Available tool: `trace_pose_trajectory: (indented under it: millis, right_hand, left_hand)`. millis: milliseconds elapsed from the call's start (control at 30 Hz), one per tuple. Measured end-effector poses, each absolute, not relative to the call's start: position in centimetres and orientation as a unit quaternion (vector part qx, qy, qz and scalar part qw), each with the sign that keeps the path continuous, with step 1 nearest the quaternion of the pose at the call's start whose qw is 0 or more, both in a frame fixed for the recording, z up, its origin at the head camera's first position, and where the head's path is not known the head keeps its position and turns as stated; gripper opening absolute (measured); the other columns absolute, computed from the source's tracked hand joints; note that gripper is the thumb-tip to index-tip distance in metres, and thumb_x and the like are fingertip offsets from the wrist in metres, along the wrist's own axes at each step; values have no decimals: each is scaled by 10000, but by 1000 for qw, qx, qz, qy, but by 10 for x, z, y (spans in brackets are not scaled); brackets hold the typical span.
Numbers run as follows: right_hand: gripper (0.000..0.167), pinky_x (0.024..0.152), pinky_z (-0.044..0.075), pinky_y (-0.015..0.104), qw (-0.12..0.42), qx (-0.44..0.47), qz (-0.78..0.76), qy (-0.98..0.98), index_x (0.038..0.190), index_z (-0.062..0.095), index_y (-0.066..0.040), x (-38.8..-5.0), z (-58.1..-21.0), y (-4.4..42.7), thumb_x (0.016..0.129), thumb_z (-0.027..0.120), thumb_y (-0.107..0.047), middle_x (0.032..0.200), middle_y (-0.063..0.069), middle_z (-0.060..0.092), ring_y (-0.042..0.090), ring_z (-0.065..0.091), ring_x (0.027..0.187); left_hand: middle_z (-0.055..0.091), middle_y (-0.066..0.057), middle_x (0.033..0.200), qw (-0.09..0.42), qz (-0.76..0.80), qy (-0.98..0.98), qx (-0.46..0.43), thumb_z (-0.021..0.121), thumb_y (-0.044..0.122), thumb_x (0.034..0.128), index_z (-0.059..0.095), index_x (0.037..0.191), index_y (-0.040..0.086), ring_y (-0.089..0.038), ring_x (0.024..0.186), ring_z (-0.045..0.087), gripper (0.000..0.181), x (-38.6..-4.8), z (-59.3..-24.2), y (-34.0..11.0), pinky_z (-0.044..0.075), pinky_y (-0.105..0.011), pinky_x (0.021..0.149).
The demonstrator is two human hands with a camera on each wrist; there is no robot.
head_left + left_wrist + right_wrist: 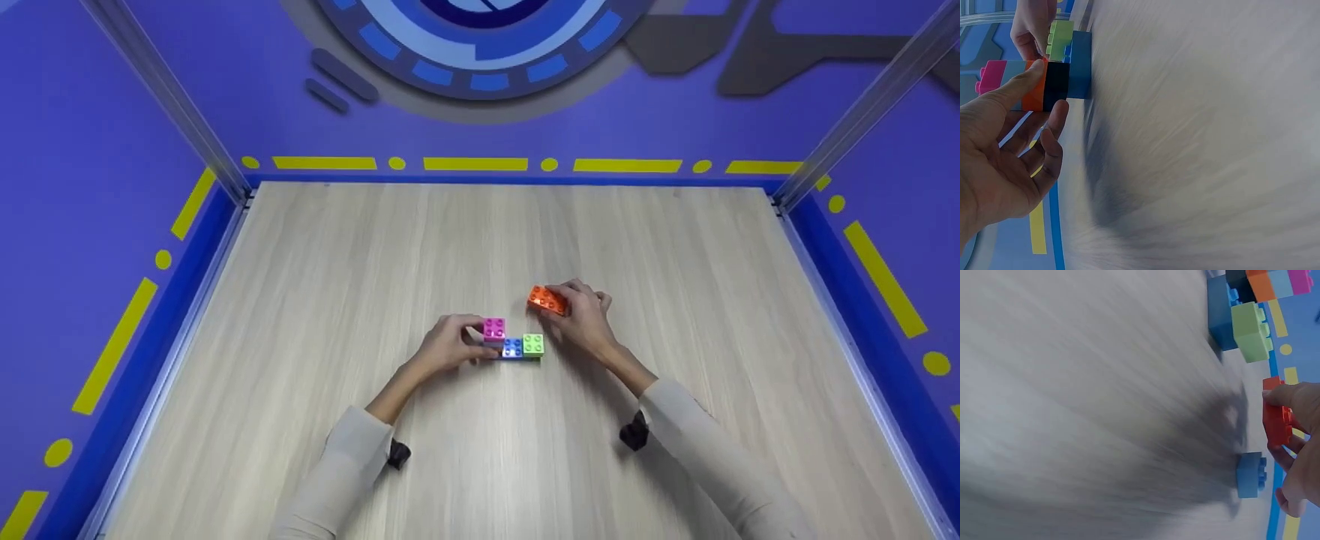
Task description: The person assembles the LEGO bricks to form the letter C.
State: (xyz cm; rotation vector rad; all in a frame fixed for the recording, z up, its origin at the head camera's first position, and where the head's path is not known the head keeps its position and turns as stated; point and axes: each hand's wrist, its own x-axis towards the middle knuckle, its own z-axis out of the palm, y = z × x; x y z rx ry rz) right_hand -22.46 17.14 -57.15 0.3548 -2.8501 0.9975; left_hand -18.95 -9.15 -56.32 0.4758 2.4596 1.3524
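Note:
Near the middle of the table, a blue brick (512, 348) forms the base of a small build. At its right end sits a green brick (533, 344). The left end carries a tower: a black brick (1057, 87), an orange brick (1033, 100), a light blue brick (1013, 70) and a pink brick (493, 328) on top. My left hand (448, 345) grips this tower from the left. My right hand (585, 321) pinches a red-orange brick (544, 298), held above the table behind and right of the build, apart from it.
A loose blue brick (1248, 477) stands on the table below my right hand; the head view hides it. The pale wooden table (360, 247) is bounded by purple-blue walls (225, 90) with yellow marks.

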Motion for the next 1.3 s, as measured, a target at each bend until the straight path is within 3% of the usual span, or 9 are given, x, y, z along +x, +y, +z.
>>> trace_pose_trajectory:
  millis: [100,233,367,500,900,1300]
  right_hand:
    - [450,931,218,512,62,124,356,-924,1208,648,-61,-221,-567,173,794,791,-164,1123,109,635,282,585,1066]
    - [448,1030,353,464,64,139,406,-901,1200,635,-19,-216,-560,176,782,787,-77,1112,134,634,280,598,1043]
    - [418,866,498,487,61,155,443,-881,1165,646,2,-212,-553,179,768,776,-5,1084,146,635,259,594,962]
    - [395,764,524,490,57,173,458,-870,1143,665,3,-207,-547,181,767,784,-21,1063,150,645,249,597,901]
    - [408,835,540,359,31,212,456,-864,1173,661,-30,-191,-532,174,787,782,-89,1095,110,658,206,626,950]
    - [390,831,536,361,2,231,469,-853,1187,667,-87,-184,-519,161,815,765,-148,1118,53,664,173,615,980]
  left_hand:
    - [699,-46,1032,144,471,855,164,820,259,752,697,1117,159,-88,659,644,398,-189,-564,-91,470,-217,545]
    - [690,-51,1041,147,477,852,157,826,243,745,696,1125,163,-101,665,646,409,-189,-564,-91,472,-222,538]
    - [690,-53,1036,146,479,851,157,828,250,743,702,1104,167,-100,656,647,391,-190,-565,-90,470,-225,533]
    - [697,-68,1031,138,478,851,168,824,253,749,704,1089,153,-117,668,654,374,-190,-565,-90,469,-215,546]
    - [698,-56,1006,142,486,847,166,827,242,744,707,1090,147,-151,683,664,378,-189,-565,-92,497,-223,573]
    - [702,-60,1037,136,487,846,168,831,248,740,714,1066,158,-167,695,670,358,-189,-566,-91,507,-237,586]
